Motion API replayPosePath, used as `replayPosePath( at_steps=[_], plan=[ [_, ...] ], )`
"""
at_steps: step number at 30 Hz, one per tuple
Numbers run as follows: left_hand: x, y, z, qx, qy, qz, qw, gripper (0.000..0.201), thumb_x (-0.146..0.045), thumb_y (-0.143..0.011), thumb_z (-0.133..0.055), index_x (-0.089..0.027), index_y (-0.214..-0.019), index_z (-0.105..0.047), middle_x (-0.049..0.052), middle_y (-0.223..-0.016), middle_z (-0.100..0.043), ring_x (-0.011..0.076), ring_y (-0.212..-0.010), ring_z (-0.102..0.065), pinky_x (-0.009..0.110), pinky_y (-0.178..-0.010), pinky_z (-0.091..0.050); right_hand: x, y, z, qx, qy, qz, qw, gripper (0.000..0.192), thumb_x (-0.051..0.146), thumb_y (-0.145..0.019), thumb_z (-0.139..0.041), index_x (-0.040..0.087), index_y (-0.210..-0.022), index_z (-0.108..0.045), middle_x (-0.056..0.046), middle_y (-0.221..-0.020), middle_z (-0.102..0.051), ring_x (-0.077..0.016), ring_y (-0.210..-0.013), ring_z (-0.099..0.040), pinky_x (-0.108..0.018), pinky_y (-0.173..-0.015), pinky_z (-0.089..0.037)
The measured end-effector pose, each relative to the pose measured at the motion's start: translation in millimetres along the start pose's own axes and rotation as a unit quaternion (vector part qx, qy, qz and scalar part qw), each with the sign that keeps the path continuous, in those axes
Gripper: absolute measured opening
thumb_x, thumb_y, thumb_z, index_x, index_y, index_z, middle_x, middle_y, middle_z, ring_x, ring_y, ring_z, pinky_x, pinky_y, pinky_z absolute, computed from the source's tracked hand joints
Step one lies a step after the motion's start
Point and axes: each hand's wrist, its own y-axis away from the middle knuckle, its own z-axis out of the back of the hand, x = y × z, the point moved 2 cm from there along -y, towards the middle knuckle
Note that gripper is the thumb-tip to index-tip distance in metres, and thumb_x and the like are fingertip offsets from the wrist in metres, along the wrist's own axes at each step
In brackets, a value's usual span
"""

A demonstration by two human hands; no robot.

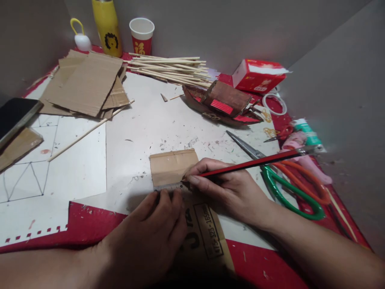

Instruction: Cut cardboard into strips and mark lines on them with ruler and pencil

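Marking appears underway, with no cut visible along the ruler [167,187], on cardboard [171,167] lying on the tabletop [255,265], the left hand [159,226] pressing with unclenched fingers, the right hand [231,192] with fingers clamped around the pencil [249,163].

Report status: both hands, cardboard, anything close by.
Left hand on ruler; right hand gripping pencil. Cardboard partly hidden by both hands. Scissors beside right forearm.

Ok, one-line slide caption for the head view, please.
Left hand on a ruler across cardboard, right hand holding a pencil beside it, model boat beyond.
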Motion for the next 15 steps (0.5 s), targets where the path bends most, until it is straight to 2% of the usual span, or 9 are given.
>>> replayPosePath(
  at_steps=[15],
  plan=[
    [-1.2,-0.9,0.9,0.001,0.004,-0.001,1.000,0.039,-0.014,-0.099,-0.033,-0.007,-0.116,-0.068,0.016,-0.124,-0.071,0.0294,-0.113,-0.062,0.043,-0.101,-0.037,-6.8,3.9,-2.8,-0.016,0.013,0.028,0.999,0.014,0.025,-0.094,-0.061,0.020,-0.083,-0.068,-0.001,-0.077,-0.067,-0.0150,-0.073,-0.063,-0.026,-0.067,-0.050]
  ],
)
